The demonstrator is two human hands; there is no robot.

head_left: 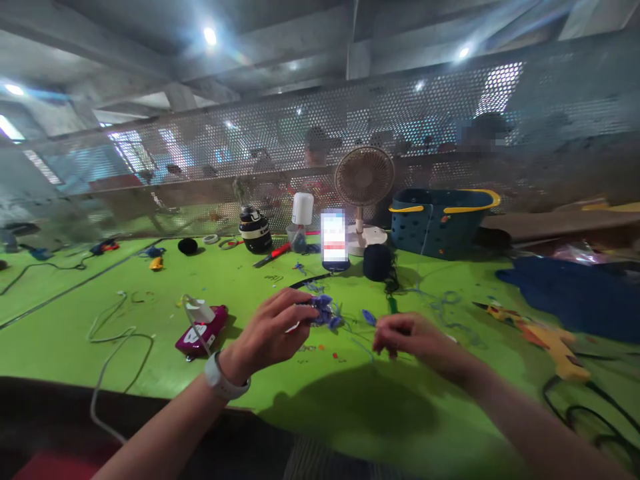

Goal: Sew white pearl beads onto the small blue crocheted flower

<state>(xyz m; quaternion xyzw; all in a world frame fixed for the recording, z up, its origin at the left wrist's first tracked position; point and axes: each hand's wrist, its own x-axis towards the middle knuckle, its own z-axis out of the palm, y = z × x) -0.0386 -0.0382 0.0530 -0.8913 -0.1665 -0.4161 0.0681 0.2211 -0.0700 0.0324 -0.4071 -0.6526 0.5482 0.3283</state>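
Note:
My left hand (280,327), with a pale band on the wrist, is closed around a bunch of small purple flower-like pieces (327,312) with thin light-blue strands hanging from it. To its right, my right hand (407,337) is closed, fingertips pinched together. A single purple petal-shaped piece (369,317) sticks out at those fingertips. Whether the fingers also grip a strand cannot be made out. Just behind the right hand is a slim green handle (393,305). Small orange and red scraps (335,356) lie on the green table (200,393) below the hands.
A lit phone (335,243) stands upright before a fan (364,179). Dark yarn (379,262) and a blue basket (435,223) are right of it. A yellow glue gun (555,343) lies at right, a maroon power bank (203,333) with cables at left. A black bottle (255,231) stands behind.

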